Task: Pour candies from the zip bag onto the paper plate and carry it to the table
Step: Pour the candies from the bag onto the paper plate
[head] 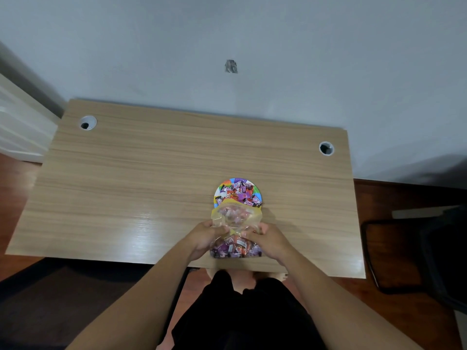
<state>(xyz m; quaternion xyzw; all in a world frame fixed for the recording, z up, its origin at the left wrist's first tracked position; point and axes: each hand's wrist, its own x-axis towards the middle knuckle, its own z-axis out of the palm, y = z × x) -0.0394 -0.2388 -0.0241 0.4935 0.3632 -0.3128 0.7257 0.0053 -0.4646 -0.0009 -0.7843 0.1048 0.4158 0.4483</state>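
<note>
Head view: zip bag (236, 233) pinched at mid-length by left hand (206, 238) and right hand (269, 241), mouth over 6 o'clock rim of paper plate (217, 192) on counter (151, 178). Advisable: raise bag bottom gradually, keeping mouth over plate centre so candies (237, 193) stay inside rim. Near plate edge hidden behind bag; fingertips obscured by plastic.

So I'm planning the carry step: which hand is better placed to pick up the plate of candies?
Probably the right hand. Both hands grip the zip bag at its pinched middle, but the paper plate sits slightly right of centre, nearer that hand. The left hand could keep the bag.
</note>
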